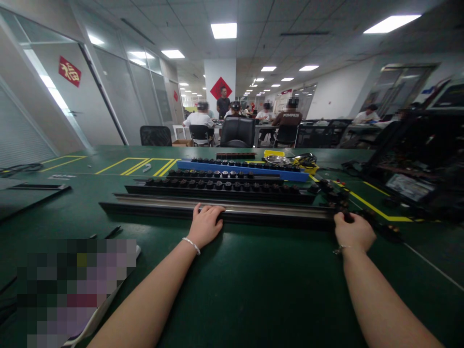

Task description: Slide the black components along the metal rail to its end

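Note:
A long black rail (275,212) with a silvery channel lies across the green table (253,280) in front of me. My left hand (205,225) rests on its near edge around the middle, fingers curled over the rail. My right hand (353,231) is at the rail's right end, fingers closed around small black parts (335,195) piled there; what it grips is too small to name. Behind the rail lies a second black strip (224,188) set with a row of round black knobs, and behind that a blue strip (246,170) with more knobs.
A yellow tray (275,153) and a metal bowl (277,159) stand at the back. A dark machine with a screen (413,164) fills the right. Yellow tape lines mark the table. Several people sit at desks beyond, with black chairs (237,131). A blurred patch covers the lower left.

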`<move>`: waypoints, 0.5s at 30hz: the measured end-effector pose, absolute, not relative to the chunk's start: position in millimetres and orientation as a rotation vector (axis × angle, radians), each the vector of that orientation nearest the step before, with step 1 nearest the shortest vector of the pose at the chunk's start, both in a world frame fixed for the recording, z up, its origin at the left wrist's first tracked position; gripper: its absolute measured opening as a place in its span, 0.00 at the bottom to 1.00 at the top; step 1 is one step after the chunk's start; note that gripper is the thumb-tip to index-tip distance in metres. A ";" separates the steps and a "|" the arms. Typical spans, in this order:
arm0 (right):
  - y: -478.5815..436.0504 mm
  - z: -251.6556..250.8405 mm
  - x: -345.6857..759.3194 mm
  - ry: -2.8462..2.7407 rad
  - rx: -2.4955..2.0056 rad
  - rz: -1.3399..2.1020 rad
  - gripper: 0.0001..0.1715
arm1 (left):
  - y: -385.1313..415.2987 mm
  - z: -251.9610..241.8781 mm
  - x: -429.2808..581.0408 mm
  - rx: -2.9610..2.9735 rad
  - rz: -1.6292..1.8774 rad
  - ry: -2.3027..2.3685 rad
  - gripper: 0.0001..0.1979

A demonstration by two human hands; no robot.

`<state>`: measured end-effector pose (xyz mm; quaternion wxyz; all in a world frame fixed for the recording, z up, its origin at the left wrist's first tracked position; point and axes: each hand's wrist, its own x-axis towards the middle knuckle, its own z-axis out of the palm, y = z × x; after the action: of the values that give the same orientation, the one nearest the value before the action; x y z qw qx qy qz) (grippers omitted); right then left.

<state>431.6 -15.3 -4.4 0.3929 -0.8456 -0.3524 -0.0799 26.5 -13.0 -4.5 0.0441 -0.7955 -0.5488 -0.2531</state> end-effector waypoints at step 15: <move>-11.3 -11.3 460.5 -0.798 -2.163 -0.169 0.25 | -13.0 -4.9 26.1 -2.432 -0.782 -1.683 0.14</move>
<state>460.5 -11.3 -11.3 0.4031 -0.8562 -0.3160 -0.0669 26.1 -13.0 -4.9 0.0414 -0.7943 -0.5498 -0.2553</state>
